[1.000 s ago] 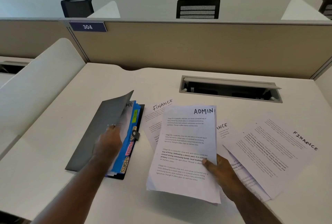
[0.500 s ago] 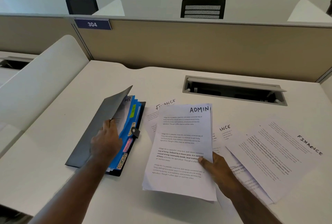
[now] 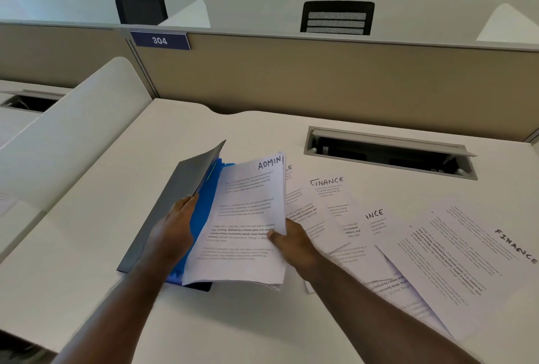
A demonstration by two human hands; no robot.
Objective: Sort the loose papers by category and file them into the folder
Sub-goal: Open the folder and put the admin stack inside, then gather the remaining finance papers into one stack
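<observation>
ADMIN sheet [image 3: 248,218] lengthwise over folder [image 3: 163,212], heading far end.

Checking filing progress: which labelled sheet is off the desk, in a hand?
The ADMIN sheet, pinched by the right hand beside the open folder; the FINANCE sheets lie flat.

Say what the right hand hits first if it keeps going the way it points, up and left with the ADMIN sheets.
Probably the folder: the right hand carries the ADMIN sheets over its blue dividers, which the left hand holds open. Depth is unclear.
</observation>
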